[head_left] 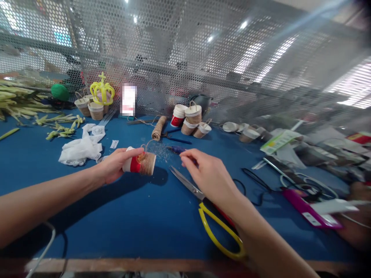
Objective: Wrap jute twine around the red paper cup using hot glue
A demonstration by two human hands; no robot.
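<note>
My left hand (116, 164) grips a small paper cup (135, 165) tipped on its side. The cup is red and white near my fingers, and brown twine (148, 164) is wound round its other end. A loop of twine rises above it. To the right, my right hand (207, 170) hovers with thumb and forefinger pinched together; whatever may be between them is too small to make out. Just beyond those fingertips lies a dark blue-handled tool (176, 149). Scissors with yellow handles (216, 226) lie partly under my right wrist, blades pointing toward the cup.
A twine roll (159, 128) and pliers (176, 139) lie behind the cup. Twine-wrapped cups (193, 115) stand along the mesh panel (162, 58). Crumpled white material (81, 148) and green stalks (17, 100) are left; a purple power strip (310, 210) and cables lie right.
</note>
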